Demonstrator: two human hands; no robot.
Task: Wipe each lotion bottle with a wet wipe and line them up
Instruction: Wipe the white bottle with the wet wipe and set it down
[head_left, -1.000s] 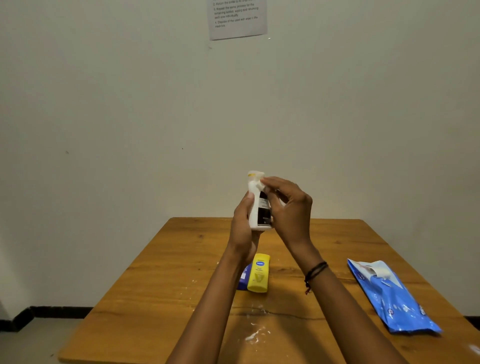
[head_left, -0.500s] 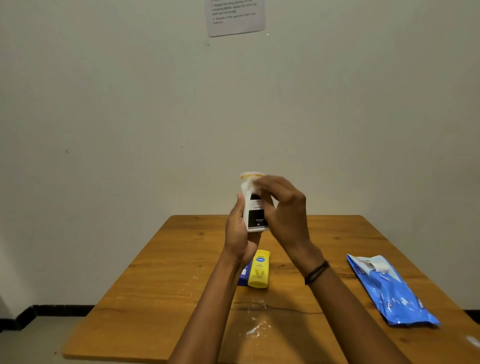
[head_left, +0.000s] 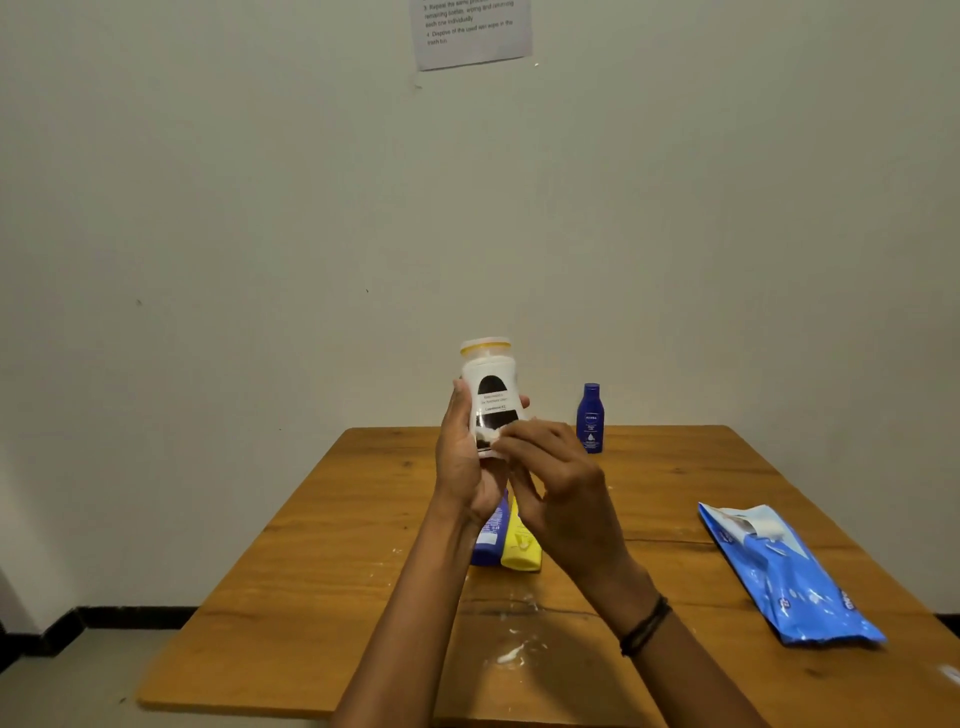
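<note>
My left hand (head_left: 462, 462) holds a white lotion bottle (head_left: 489, 389) with a black label and yellow-rimmed cap upright above the table. My right hand (head_left: 558, 488) presses a small white wet wipe (head_left: 491, 433) against the bottle's lower front. A dark blue bottle (head_left: 590, 417) stands upright near the table's far edge. A yellow bottle (head_left: 519, 545) and a blue-purple bottle (head_left: 488, 535) lie side by side on the table beneath my hands, partly hidden by them.
The wooden table (head_left: 337, 571) stands against a pale wall. A blue pack of wet wipes (head_left: 795, 577) lies at the right, its flap open. White smears (head_left: 511, 654) mark the near middle. A paper notice (head_left: 470, 31) hangs on the wall.
My right hand with the wipe has slid down from the bottle's top to its lower part. The dark blue bottle behind, earlier hidden by my hands, now shows.
</note>
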